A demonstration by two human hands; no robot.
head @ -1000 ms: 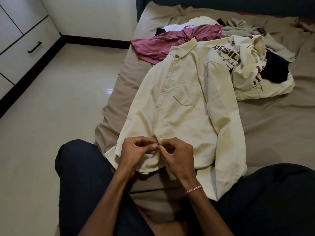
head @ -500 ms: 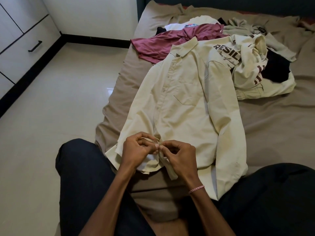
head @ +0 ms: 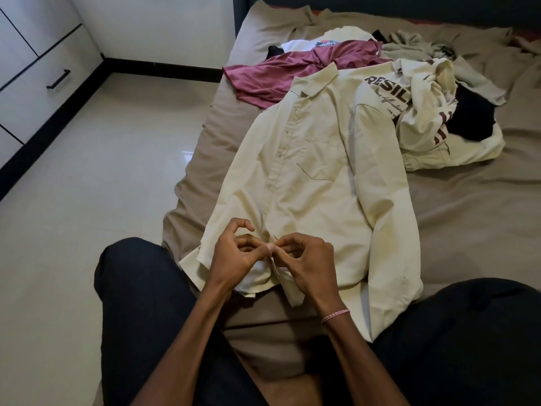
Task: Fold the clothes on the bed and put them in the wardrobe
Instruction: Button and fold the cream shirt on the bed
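Along left edge of bed (head: 468,206): shirt (head: 316,186), collar farthest. Behind and right of it: clothes pile (head: 424,112). At near hem, pinching: left hand (head: 234,259), right hand (head: 307,259).

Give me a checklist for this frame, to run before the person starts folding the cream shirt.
1. Lie of the cream shirt, spread front up on the bed: ok.
2. Grip on the lower placket, with the left hand and the right hand both pinching it: ok.
3. Lowest button fastened: cannot tell, the fingers hide it.
4. Hem flat: not ok, it is bunched under the hands.
5. Collar free of other clothes: not ok, it lies over the maroon top.
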